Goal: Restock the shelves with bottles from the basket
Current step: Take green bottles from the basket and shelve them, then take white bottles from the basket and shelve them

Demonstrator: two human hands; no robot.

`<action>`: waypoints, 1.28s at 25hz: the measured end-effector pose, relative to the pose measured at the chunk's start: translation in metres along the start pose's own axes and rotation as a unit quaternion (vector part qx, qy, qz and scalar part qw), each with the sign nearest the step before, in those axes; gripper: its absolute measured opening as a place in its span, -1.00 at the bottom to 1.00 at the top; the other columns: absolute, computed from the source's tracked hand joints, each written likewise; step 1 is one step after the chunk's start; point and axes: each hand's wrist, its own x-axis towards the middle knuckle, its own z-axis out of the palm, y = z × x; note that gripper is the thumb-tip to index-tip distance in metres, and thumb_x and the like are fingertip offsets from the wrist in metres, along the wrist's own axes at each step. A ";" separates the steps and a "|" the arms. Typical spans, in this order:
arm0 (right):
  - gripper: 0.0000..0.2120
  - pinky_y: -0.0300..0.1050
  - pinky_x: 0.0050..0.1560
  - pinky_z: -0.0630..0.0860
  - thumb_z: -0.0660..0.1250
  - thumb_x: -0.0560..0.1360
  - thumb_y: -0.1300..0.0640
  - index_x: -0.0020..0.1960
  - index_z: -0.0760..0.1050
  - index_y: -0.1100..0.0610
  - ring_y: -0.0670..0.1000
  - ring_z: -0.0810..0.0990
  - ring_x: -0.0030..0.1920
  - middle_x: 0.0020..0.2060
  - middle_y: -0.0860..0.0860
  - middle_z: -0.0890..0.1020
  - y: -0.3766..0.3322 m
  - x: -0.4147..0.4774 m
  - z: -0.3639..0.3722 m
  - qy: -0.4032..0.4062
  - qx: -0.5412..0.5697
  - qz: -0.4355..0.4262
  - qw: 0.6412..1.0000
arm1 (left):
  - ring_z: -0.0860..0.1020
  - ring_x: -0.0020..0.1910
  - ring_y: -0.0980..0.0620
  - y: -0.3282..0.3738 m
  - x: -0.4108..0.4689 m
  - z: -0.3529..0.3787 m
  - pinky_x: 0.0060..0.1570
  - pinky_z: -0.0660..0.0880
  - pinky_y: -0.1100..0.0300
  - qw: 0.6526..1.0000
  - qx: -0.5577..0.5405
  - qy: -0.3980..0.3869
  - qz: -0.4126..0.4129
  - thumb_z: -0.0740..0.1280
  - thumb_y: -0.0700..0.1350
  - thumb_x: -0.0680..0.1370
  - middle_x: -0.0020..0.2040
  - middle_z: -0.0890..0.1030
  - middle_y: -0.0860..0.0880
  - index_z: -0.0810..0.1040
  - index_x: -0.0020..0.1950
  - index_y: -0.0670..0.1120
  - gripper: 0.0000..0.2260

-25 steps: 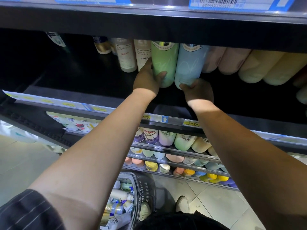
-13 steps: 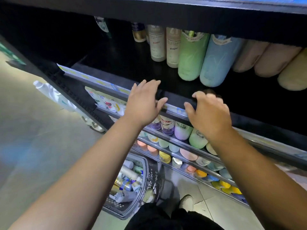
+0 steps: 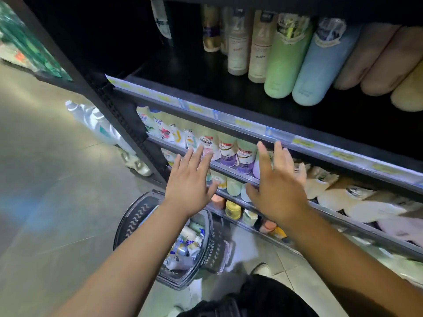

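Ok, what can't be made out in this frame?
Head view only.
- Contents of the basket: partly hidden by the left forearm; labels too small.
- Price tags: blurred.
- Lower-shelf stock behind the right hand: hidden.
- Green bottle cap: cut off by the upper shelf.

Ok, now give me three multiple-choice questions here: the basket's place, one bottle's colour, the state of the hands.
1. Where is the basket?
A. on a counter
B. on the floor
C. on a cart

2. What colour is the bottle just left of the pale blue bottle on the upper shelf?
A. green
B. red
C. black

3. How are the left hand and right hand?
A. both grip bottles
B. one grips the basket
C. both open, empty

1B: floor tiles show around it. 2A: the green bottle stands beside the blue one. 3C: both are spread, nothing held.
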 end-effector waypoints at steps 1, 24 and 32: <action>-0.19 0.33 0.45 0.04 0.16 0.50 -0.26 0.58 -0.16 -0.03 0.19 -0.09 0.56 0.57 0.15 -0.14 -0.013 -0.011 0.009 -0.007 -0.003 -0.002 1.000 | 0.36 0.44 -0.25 -0.008 -0.012 0.005 0.40 0.25 -0.21 1.000 -0.006 0.005 0.000 0.23 0.19 0.50 0.47 0.39 -0.20 0.38 0.46 -0.12 -0.39; -0.26 0.21 0.46 0.01 0.15 0.55 -0.23 0.57 -0.15 -0.07 0.20 -0.01 0.53 0.56 0.08 -0.11 -0.244 -0.051 0.198 -0.212 -0.049 -0.170 0.961 | 0.11 0.55 -0.11 -0.221 -0.191 0.125 0.51 0.03 -0.04 0.961 -0.068 -0.225 -0.148 0.16 0.19 0.59 0.59 0.11 -0.12 0.09 0.57 -0.03 -0.38; -0.28 0.15 0.42 0.23 0.25 0.49 -0.22 0.54 0.06 -0.05 0.18 0.17 0.48 0.53 0.05 0.15 -0.283 0.004 0.271 -0.248 -0.026 -0.214 0.944 | 0.16 0.52 -0.14 -0.268 -0.186 0.174 0.50 0.07 -0.05 0.935 -0.116 -0.275 -0.194 0.22 0.13 0.58 0.57 0.15 -0.14 0.10 0.58 -0.06 -0.37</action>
